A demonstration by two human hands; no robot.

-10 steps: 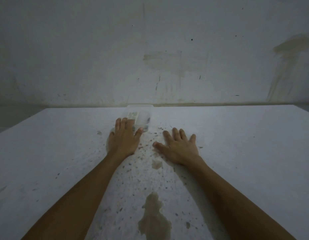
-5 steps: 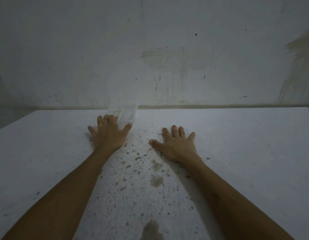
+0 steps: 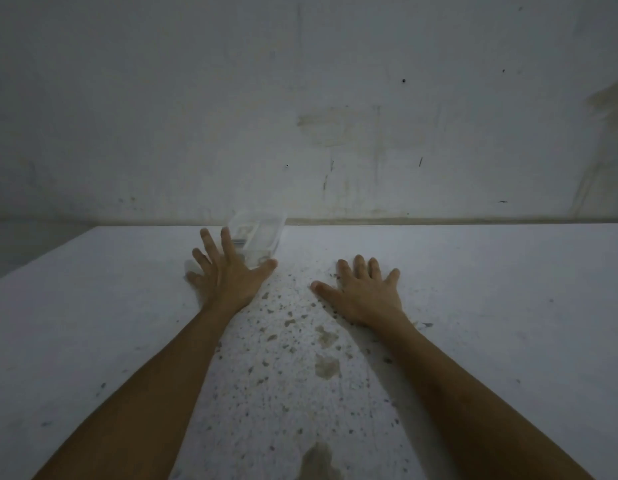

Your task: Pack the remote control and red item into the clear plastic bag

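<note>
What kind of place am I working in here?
Probably a bare, dim utility or storage room, though that is a guess. A stained, scuffed wall stands behind a speckled, blotched white table, and nothing else furnishes the view.

Dim room, pale table against a stained wall
The white table (image 3: 473,306) was speckled with brown spots and blotches down its middle, and it ran back to a grey wall (image 3: 196,98) marked with smears, streaks and small dark dots; the light was low and cool
</note>
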